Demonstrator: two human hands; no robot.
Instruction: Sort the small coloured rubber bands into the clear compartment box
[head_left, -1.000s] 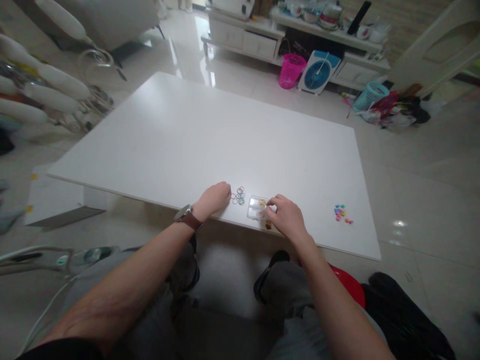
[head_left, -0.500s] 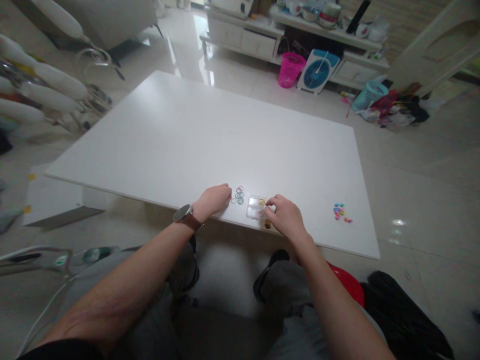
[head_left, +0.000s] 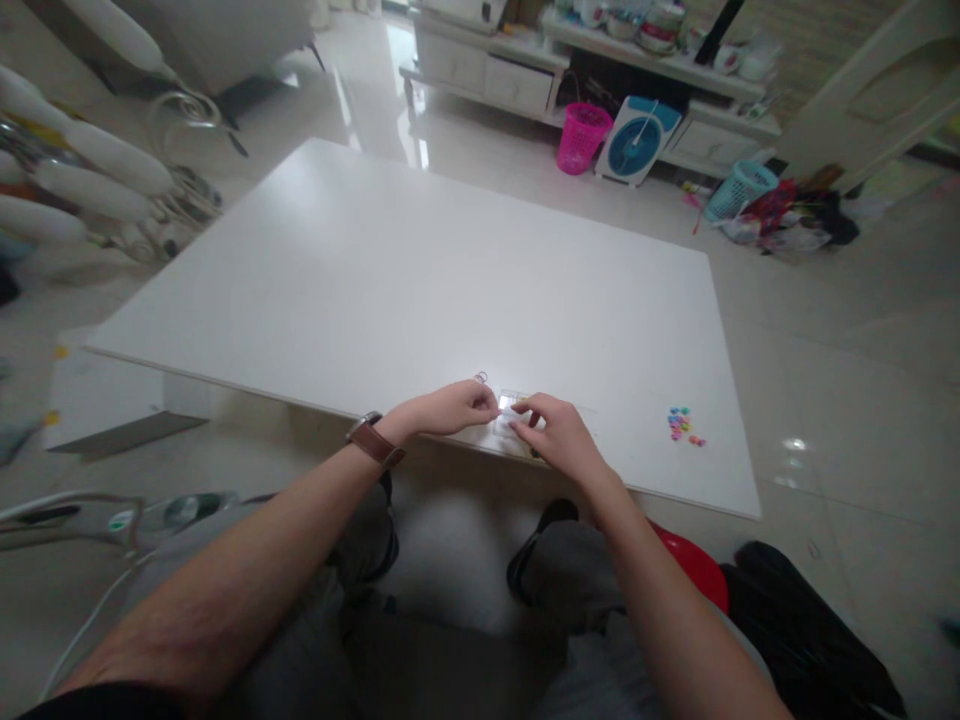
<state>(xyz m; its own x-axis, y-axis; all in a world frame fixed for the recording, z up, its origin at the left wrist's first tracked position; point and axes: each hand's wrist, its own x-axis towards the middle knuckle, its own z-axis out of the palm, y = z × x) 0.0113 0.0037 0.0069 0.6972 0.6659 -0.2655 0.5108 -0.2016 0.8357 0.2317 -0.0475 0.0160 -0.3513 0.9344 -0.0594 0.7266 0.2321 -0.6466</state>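
In the head view, my left hand (head_left: 471,407) is closed in a pinch at the left side of a small clear compartment box (head_left: 508,396). What its fingers hold is too small to make out. My right hand (head_left: 555,428) hovers over the right part of that box, its thumb and forefinger apart with no visible object between them. The two hands' fingertips nearly meet above the box and hide most of it. Thin colored rings (head_left: 481,377), like small hair elastics, show just behind my left hand, mostly covered. Dark and yellow bits (head_left: 534,452) peek out below my right hand.
The box is near the front edge of a large white table (head_left: 450,260). Small colorful pieces (head_left: 681,424) lie toward the table's right end. Beyond it stand a pink basket (head_left: 583,138) and a blue-and-white fan (head_left: 637,142). A red stool (head_left: 690,570) is by my right leg.
My left hand has moved right from beside the rings to the box, now covering most of the rings. My right hand has shifted slightly left, and its thumb and forefinger have spread apart.
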